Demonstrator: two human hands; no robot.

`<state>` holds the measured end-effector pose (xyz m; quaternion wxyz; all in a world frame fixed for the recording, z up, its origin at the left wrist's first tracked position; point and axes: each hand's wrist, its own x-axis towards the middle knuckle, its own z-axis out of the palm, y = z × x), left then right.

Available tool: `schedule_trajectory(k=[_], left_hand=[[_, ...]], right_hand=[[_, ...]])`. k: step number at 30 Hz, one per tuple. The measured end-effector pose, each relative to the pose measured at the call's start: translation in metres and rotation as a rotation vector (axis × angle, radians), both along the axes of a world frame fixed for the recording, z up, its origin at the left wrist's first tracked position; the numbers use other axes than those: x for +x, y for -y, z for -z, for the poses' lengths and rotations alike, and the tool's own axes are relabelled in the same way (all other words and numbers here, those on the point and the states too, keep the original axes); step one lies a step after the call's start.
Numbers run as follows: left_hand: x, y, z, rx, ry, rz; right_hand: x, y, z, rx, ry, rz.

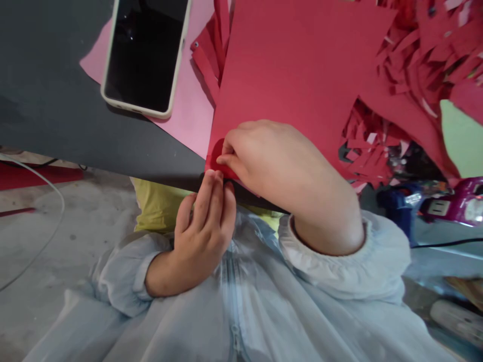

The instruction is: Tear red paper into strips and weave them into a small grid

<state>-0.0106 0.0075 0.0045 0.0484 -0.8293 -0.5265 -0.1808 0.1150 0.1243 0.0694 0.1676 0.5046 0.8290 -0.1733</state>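
Observation:
A large sheet of red paper [298, 65] lies on the dark table, its lower left corner at the table's front edge. My left hand [206, 226] has its fingers stretched out, their tips touching that corner; its thumb is hidden. Just above, my right hand [275, 156] rests on the sheet, index finger and thumb brought together in a pinch. What the pinch holds, if anything, I cannot make out. A small red strip or fold shows at the corner between the two hands.
A phone [145, 55] in a pale case lies on pink paper [192, 108], beside several red strips [209, 55]. Heaps of red paper cuttings [422, 65] cover the right side, near a green sheet [462, 136] and a purple object [460, 203]. The table's front edge [151, 176] runs before my body.

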Motion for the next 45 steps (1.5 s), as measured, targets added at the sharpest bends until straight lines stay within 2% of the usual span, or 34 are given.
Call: schedule_trajectory(k=[10,16,22,28,33,38,45], left_hand=[[0.002,-0.003,0.0,0.059,-0.107,-0.039],[0.001,-0.005,0.002,0.048,-0.084,-0.044],[0.002,-0.008,0.004,0.091,-0.086,-0.039],[0.007,-0.01,0.007,0.136,-0.142,-0.081],[0.009,-0.01,0.009,0.116,-0.11,-0.084],[0.008,-0.007,0.012,0.028,-0.019,-0.087],[0.008,-0.006,0.011,0.004,-0.071,-0.094]], right_hand=[[-0.001,0.003,0.004,0.042,-0.056,0.08],[0.001,0.007,0.003,0.113,0.0,0.158],[0.03,0.018,-0.003,0.1,0.117,0.171],[0.07,0.031,-0.008,0.141,-0.029,0.29],[0.085,0.033,-0.004,0.095,0.003,0.388],[0.087,0.033,0.006,0.094,-0.024,0.351],[0.082,0.036,0.008,0.111,0.012,0.341]])
